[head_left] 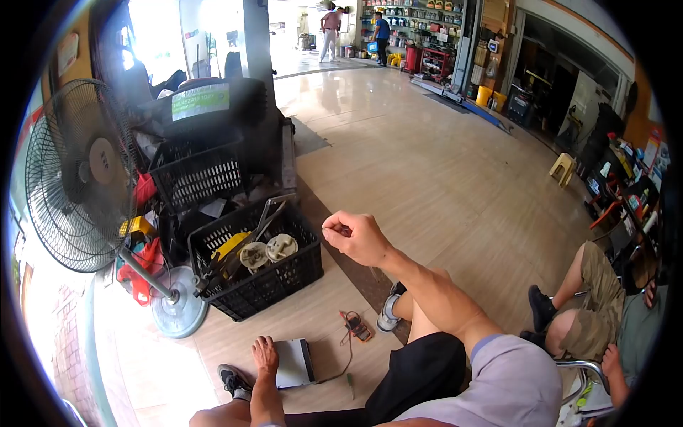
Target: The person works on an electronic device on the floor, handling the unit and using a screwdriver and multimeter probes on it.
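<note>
My left hand (265,356) lies over the left edge of a flat silver-grey box (292,361) on the floor, its fingers a little apart. My right hand (357,237) is raised ahead of me, fingers curled together around something small and dark that I cannot make out. An orange and black multimeter (358,327) with red leads sits on the floor right of the box. A cable (341,371) runs from the box's right side. Near it lies a thin green tool (350,386).
A black crate (277,290) with metal parts stands ahead, beside a standing fan (99,160). Another black crate (199,174) is behind. A seated person (605,299) is at the right. Two people (331,32) (381,39) stand far back. A small stool (563,169) is right.
</note>
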`<state>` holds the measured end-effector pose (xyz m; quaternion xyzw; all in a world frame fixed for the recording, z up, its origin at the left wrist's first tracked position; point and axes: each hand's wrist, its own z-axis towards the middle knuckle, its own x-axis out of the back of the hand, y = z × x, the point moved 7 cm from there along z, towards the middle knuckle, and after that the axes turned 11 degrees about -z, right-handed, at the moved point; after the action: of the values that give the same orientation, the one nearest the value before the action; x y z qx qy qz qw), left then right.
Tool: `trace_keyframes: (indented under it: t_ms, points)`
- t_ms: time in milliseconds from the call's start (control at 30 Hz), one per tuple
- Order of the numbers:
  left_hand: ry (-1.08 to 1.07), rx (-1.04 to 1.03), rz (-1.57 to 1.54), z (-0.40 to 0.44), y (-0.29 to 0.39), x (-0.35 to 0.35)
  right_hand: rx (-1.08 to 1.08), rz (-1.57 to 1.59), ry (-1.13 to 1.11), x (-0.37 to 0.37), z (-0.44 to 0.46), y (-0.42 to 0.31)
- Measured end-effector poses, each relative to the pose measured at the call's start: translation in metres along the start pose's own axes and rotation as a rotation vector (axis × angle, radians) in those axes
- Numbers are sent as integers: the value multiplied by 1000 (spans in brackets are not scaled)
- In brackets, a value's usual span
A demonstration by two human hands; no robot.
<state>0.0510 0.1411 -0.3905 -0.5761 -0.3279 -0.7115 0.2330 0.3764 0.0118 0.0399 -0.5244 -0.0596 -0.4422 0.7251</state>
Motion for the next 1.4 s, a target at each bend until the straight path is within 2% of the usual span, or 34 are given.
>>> trace_keyframes:
  t_ms: [200, 400, 600, 700, 900, 1200, 1400]
  points:
    - [-42, -2, 21, 6, -5, -10, -23, -4, -16, -4, 0, 5]
    - [117, -79, 21, -3, -4, 2, -4, -31, -8, -3, 0, 4]
    - [33, -112, -33, 5, -10, -4, 16, -43, -5, -5, 0, 5]
    - [67, -175, 43, 5, -9, -6, 27, -45, 9, -5, 0, 5]
    - [-46, -154, 107, 8, -4, -11, 1, -41, -25, -14, 1, 9]
    - [-10, -166, 191, 11, -1, -10, -91, -93, -79, -18, -1, 9]
    - [-21, -203, 234, 16, 2, -12, -63, -56, -65, -20, 0, 12]
